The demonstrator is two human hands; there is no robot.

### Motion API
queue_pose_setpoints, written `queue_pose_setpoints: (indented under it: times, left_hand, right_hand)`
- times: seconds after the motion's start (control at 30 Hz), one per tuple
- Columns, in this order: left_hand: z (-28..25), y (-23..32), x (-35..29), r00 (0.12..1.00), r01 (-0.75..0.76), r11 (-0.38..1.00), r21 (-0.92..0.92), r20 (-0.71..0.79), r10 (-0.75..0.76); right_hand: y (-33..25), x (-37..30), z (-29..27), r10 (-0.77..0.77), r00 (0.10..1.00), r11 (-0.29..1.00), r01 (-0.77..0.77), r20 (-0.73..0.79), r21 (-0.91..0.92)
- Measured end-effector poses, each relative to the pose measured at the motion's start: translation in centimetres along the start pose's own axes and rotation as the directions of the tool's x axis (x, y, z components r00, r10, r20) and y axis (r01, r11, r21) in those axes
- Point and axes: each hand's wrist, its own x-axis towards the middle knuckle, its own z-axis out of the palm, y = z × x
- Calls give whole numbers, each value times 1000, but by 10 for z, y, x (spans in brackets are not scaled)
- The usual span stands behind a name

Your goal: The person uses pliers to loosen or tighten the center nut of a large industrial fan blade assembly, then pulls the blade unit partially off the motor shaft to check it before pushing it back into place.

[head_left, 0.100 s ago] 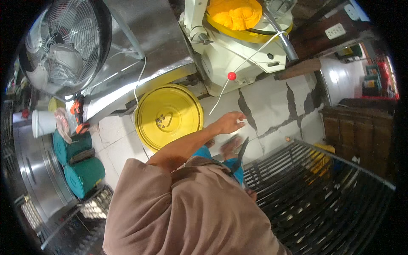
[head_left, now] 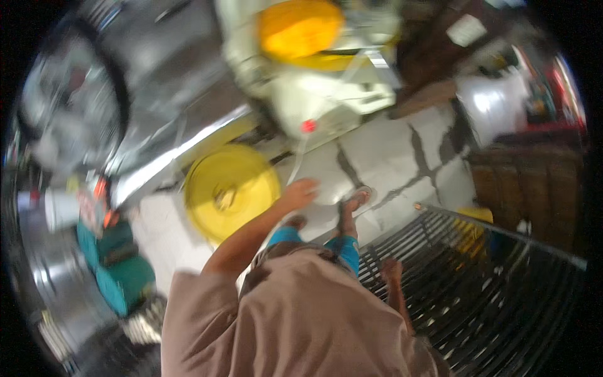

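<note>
My left hand (head_left: 301,193) is stretched forward over the floor, just right of a round yellow lid (head_left: 235,201) on a tub. It appears to hold nothing, and its fingers are loosely bent and apart, though blurred. Down at my right side hangs my right hand (head_left: 391,270), over the edge of a dark slatted rack (head_left: 477,295). Motion smears its fingers, and no object shows in it.
Ahead stands a cream-coloured machine (head_left: 308,94) with a yellow bowl holding an orange-yellow mass (head_left: 301,28). A red ball (head_left: 308,125) on a pale rod or cord hangs before it. Left are a metal table (head_left: 169,81), a fan (head_left: 69,100) and green bins (head_left: 125,283).
The view has shifted and blurred. My left hand is lower and further left in the picture. My right hand now shows beside the rack, and one foot has come forward.
</note>
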Motion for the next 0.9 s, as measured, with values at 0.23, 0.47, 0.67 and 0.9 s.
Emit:
queue_pose_setpoints:
  times: [0.23, 0.47, 0.67, 0.9]
  left_hand:
    - [-25, -99, -128, 591, 182, 648, 740, 444, -673]
    - [117, -83, 58, 588, -157, 720, 676, 650, -482]
    - [176, -68, 257, 761, 56, 856, 514, 533, -370]
    - [126, 153, 479, 522, 487, 462, -741, -177, -834]
  right_hand:
    - [-193, 218, -229, -499, 729, 821, 571, -469, 14]
    - [-299, 305, -354, -552, 695, 783, 622, -461, 0]
    - [-282, 467, -440, -439, 696, 837, 547, -569, 23]
    - [-255, 584, -409, -552, 828, 827, 528, -98, -191]
